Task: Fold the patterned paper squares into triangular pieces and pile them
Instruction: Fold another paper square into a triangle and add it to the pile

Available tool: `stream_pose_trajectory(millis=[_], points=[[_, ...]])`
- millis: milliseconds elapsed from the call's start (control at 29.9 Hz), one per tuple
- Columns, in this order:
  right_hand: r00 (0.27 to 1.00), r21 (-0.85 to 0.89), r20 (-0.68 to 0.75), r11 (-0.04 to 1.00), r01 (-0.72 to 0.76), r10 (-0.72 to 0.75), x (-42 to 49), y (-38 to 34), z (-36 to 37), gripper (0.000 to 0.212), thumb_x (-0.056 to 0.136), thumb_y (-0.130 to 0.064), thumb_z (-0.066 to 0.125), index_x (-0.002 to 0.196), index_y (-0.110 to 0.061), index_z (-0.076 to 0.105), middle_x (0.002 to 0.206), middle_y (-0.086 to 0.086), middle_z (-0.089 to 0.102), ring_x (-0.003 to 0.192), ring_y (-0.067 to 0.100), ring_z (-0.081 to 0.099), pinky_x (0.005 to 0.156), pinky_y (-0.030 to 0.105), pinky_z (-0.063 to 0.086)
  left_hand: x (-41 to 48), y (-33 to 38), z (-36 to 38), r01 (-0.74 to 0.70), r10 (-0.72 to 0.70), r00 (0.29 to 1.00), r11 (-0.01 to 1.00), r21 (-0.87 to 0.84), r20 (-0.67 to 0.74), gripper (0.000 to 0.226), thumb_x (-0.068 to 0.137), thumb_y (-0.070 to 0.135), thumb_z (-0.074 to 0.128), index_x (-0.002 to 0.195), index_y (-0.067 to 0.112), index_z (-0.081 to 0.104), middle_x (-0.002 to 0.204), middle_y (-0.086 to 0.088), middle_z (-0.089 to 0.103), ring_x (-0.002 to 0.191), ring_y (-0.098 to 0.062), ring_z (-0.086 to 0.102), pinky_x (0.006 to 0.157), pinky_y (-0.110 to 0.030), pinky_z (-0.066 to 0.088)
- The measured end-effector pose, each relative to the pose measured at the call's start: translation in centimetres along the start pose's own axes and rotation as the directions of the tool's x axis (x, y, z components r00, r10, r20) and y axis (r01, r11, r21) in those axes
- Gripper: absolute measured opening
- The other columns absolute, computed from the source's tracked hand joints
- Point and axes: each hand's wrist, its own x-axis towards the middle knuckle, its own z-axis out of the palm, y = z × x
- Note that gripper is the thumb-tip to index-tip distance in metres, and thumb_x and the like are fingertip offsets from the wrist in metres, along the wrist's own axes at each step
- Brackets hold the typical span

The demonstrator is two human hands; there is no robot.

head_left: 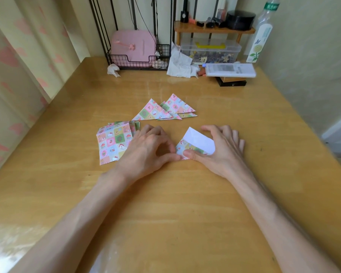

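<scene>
Half-folded paper square [199,139] sits mid-table [165,203], white underside up, between both hands. The left hand [148,148] pinches its near-left corner, and the right hand [222,150] grips it with the thumb on the patterned flap and fingers curled over the far edge. Unfolded stack [112,142] lies just left, partly under the left hand; the pile of triangles [165,110] lies just beyond.
</scene>
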Motion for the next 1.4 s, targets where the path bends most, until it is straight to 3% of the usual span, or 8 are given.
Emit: stream_pose_trajectory(millis=[67, 167, 268, 368, 569, 769, 1037, 1405], points=[[1.000, -0.007, -0.002, 1.000, 0.002, -0.002, -0.1, -0.1, -0.2, 0.095, 0.056, -0.090, 0.066, 0.138, -0.044, 0.047, 0.126, -0.011, 0.041, 0.125, 0.016, 0.033, 0.095, 0.031, 0.023, 0.0, 0.2, 0.3, 0.007, -0.007, 1.000, 1.000, -0.011, -0.007, 0.045, 0.079, 0.079, 0.055, 0.085, 0.037, 0.070, 0.093, 0.019, 0.052, 0.096, -0.009, 0.041, 0.088, -0.031, 0.037], [0.999, -0.085, -0.042, 0.996, 0.016, -0.019, -0.2, 0.1, -0.7, 0.111, 0.051, -0.099, 0.054, 0.145, -0.041, 0.043, 0.143, -0.006, 0.038, 0.140, 0.018, 0.024, 0.108, 0.038, 0.020, 0.0, 0.3, 0.5, 0.005, -0.005, 1.000, 1.000, 0.000, -0.003, 0.042, 0.078, 0.075, 0.059, 0.084, 0.035, 0.070, 0.093, 0.017, 0.052, 0.097, -0.010, 0.041, 0.088, -0.037, 0.042], [0.999, -0.135, 0.042, 0.991, -0.005, 0.011, -0.2, 0.4, -0.8, 0.124, 0.054, -0.104, 0.037, 0.156, -0.035, 0.030, 0.163, -0.005, 0.022, 0.154, 0.014, 0.007, 0.121, 0.040, 0.008, 0.0, 0.2, 0.5, 0.010, -0.010, 1.000, 1.000, 0.006, -0.005, 0.045, 0.079, 0.077, 0.056, 0.084, 0.034, 0.070, 0.095, 0.017, 0.052, 0.098, -0.011, 0.042, 0.087, -0.037, 0.042], [0.996, -0.163, 0.083, 0.987, -0.010, 0.024, -0.2, 0.6, -0.9, 0.123, 0.057, -0.104, 0.033, 0.158, -0.034, 0.028, 0.165, -0.007, 0.018, 0.155, 0.012, 0.006, 0.124, 0.040, 0.008, 0.0, 0.5, 0.8, 0.024, -0.023, 0.999, 1.000, 0.009, -0.034, 0.053, 0.082, 0.080, 0.048, 0.082, 0.033, 0.071, 0.093, 0.016, 0.053, 0.098, -0.012, 0.043, 0.086, -0.035, 0.041], [0.996, -0.099, 0.086, 0.995, -0.006, 0.015, -0.2, 0.9, -1.4, 0.109, 0.065, -0.096, 0.048, 0.156, -0.037, 0.032, 0.165, -0.010, 0.019, 0.154, 0.010, 0.009, 0.122, 0.036, 0.006, 0.2, 0.6, 1.1, 0.012, -0.011, 0.999, 1.000, 0.016, -0.045, 0.046, 0.080, 0.077, 0.051, 0.083, 0.034, 0.068, 0.096, 0.015, 0.054, 0.100, -0.015, 0.044, 0.085, -0.042, 0.045], [0.994, -0.040, 0.105, 0.999, -0.014, 0.018, 0.1, 1.0, -1.8, 0.110, 0.062, -0.093, 0.054, 0.154, -0.038, 0.034, 0.163, -0.013, 0.022, 0.153, 0.008, 0.012, 0.121, 0.033, 0.005, 0.2, 0.7, 1.4, -0.062, 0.060, 0.998, 0.996, 0.062, 0.034, 0.044, 0.090, 0.070, 0.045, 0.119, 0.043, 0.065, 0.124, 0.021, 0.054, 0.121, -0.015, 0.044, 0.093, -0.044, 0.041], [0.989, 0.045, 0.144, 0.998, -0.040, 0.033, 0.4, 1.3, -2.7, 0.094, 0.071, -0.073, 0.073, 0.151, -0.037, 0.040, 0.161, -0.015, 0.026, 0.150, 0.005, 0.018, 0.119, 0.029, 0.007, 0.2, 0.6, 1.3, -0.049, 0.047, 0.998, 0.998, 0.048, 0.040, 0.043, 0.090, 0.068, 0.045, 0.120, 0.046, 0.065, 0.126, 0.020, 0.055, 0.124, -0.016, 0.044, 0.094, -0.044, 0.041], [0.988, 0.110, 0.151, 0.992, -0.054, 0.037, 0.7, 2.0, -2.8, 0.085, 0.074, -0.062, 0.079, 0.148, -0.038, 0.043, 0.162, -0.018, 0.027, 0.150, 0.003, 0.020, 0.119, 0.030, 0.009, 0.2, 0.5, 1.5, -0.046, 0.043, 0.998, 0.997, 0.068, 0.041, 0.043, 0.091, 0.067, 0.045, 0.123, 0.045, 0.064, 0.127, 0.019, 0.056, 0.126, -0.018, 0.043, 0.096, -0.046, 0.041]])
